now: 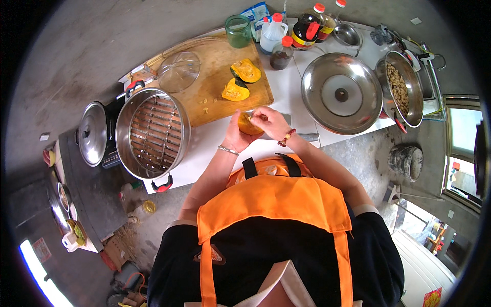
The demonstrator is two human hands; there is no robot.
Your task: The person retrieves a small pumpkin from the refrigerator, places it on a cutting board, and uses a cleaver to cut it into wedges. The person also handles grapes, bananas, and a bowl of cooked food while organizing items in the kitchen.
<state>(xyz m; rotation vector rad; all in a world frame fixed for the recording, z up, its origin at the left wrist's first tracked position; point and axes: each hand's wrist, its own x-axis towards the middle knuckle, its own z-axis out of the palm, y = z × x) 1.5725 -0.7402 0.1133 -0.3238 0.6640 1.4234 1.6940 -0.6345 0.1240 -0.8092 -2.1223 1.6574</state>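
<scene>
My left hand (236,135) holds a piece of orange-fleshed pumpkin (250,124) above the white counter, just off the cutting board's front edge. The fingers of my right hand (271,122) are pinched at the pumpkin's cut face; whether they grip any pulp is too small to tell. Two more pumpkin wedges with dark green skin, one (247,71) behind the other (235,91), lie on the wooden cutting board (215,109), with a few seeds near them. A knife, its handle (308,137) showing, lies on the counter, partly hidden behind my right hand and wrist.
To the left stands a steel steamer pot (186,142) with a slatted rack inside. A wire strainer (179,71) lies on the board, near a green glass jar (238,32). Sauce bottles (282,53) stand behind. On the right are a large steel lid (314,92) and a pot of nuts or beans (399,88).
</scene>
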